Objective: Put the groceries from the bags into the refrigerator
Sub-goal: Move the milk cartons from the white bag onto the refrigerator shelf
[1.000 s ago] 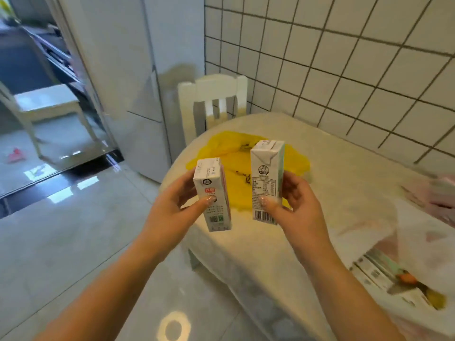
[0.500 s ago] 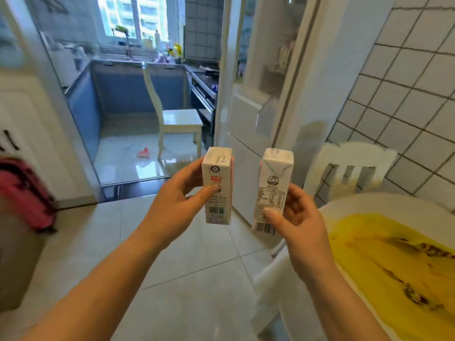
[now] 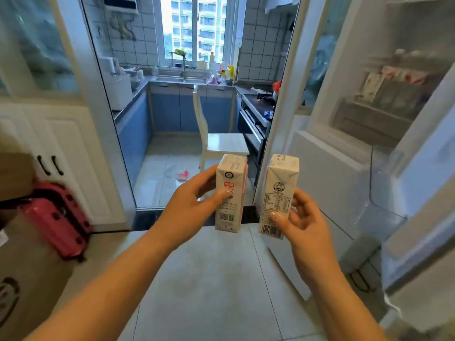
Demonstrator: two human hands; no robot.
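White cartons up front in the head view: the left hand (image 3: 194, 200) pinches one small carton (image 3: 230, 196) at centre frame, thumb across its face, and the right hand (image 3: 299, 222) has its grip clamped on the other carton (image 3: 278, 195) just beside it, both upright. At the right of the frame the refrigerator (image 3: 403, 134) stands open, its door shelf (image 3: 374, 114) already carrying packs. Best play, I'd say: swing right, keep both cartons vertical, and slot them one at a time into a free gap.

Two white milk cartons (image 3: 230, 196) with pink edges, black barcode; pink suitcase (image 3: 57, 217) left; blue cabinets (image 3: 172, 112) far; white chair (image 3: 219, 141).
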